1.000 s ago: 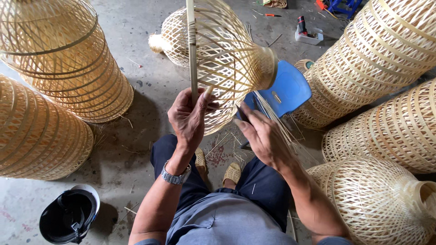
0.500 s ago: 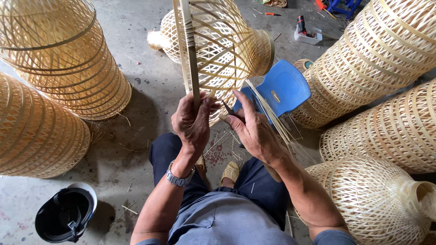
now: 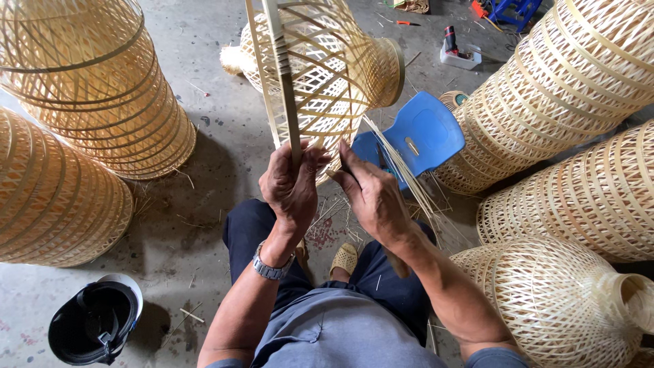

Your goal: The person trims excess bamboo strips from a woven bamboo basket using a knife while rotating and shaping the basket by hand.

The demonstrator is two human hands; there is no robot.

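woven frame (image 3: 327, 75) – ahead of both hands, over the knees | chair (image 3: 419, 136) – just right of the frame, behind the right hand (image 3: 371, 197) | left hand (image 3: 291, 185) beside it, on the frame's slat (image 3: 285, 82) | helmet (image 3: 95, 320) on floor, near left | finished cages (image 3: 82, 102) stacked left; more right

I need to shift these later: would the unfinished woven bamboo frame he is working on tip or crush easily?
The unfinished bamboo frame is an open lattice of thin strips, so probably light and springy, yet easily dented. Its rounded body would likely roll if pushed. The left hand grips one long, fairly stiff strip.

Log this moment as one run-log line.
left hand: grips bamboo strip | right hand: at woven bamboo frame | behind: blue stool
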